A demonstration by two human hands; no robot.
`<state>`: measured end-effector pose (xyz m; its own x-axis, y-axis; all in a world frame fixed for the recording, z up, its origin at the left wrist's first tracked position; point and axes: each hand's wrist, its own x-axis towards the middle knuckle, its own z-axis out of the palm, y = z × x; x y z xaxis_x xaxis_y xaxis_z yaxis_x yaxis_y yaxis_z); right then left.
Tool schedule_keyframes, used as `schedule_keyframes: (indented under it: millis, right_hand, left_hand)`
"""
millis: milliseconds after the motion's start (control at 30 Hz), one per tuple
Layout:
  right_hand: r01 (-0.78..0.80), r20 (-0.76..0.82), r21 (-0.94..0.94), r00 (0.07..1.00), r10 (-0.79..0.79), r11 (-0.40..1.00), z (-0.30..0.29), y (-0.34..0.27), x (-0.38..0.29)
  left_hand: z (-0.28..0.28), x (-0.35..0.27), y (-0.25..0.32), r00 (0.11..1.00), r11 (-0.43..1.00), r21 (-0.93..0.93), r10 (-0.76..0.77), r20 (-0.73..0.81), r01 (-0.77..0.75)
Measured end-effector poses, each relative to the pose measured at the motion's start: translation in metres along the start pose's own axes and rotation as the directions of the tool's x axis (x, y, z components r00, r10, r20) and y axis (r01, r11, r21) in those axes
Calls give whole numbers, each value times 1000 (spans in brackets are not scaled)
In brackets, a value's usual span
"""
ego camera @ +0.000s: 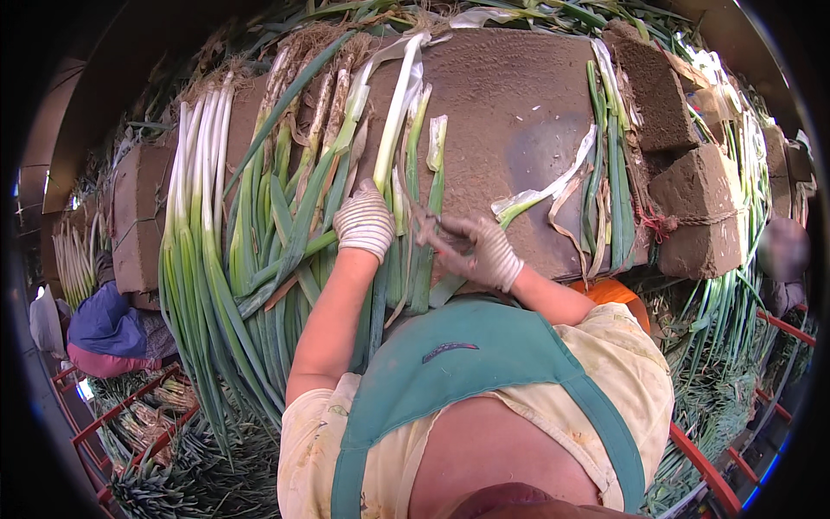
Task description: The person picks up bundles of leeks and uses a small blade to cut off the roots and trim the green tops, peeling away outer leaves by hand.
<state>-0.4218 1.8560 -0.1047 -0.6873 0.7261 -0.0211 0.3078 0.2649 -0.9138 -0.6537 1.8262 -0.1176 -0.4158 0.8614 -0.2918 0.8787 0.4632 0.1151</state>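
Note:
My left hand (366,220), in a striped knit glove, is closed on a green onion stalk (395,117) whose white shank points to the far edge of the muddy work surface (480,84). Close to its right, my right hand (483,250), in a similar dirty glove, has thumb and forefinger stretched towards some leaves; whether it grips a dry strip of leaf is unclear. Left of my hands lie unpeeled green onions (279,123) with brown, rooted bases, then a bundle with clean white shanks (204,143). A loose peeled leaf sheath (551,188) lies to the right.
Concrete blocks (697,211) tied with rope stand at the right, another block (135,217) at the left. More stripped leaves (609,162) lie beside the right blocks. A co-worker (117,331) bends at the far left. Red metal rails (707,470) and heaped green onions flank me.

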Motion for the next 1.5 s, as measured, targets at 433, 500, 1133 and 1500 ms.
schedule_keyframes:
  millis: [433,500,1133,1500]
  right_hand:
    - [-156,-168,450,952,255,879,-15,50,162]
    - [-81,-251,242,957,143,967,-21,39,154]
    - [33,52,-993,983,-175,-110,-106,-35,414]
    - [344,-655,448,754,41,825,-311,80,446]
  left_hand:
    - [-10,-2,-25,999,977,-208,40,-33,-46]
    - [-29,-14,-38,995,953,-288,75,-62,-89]
    - [-184,-138,-153,988,517,-843,-53,143,149]
    - [-199,-191,-236,975,352,-928,-218,46,122]
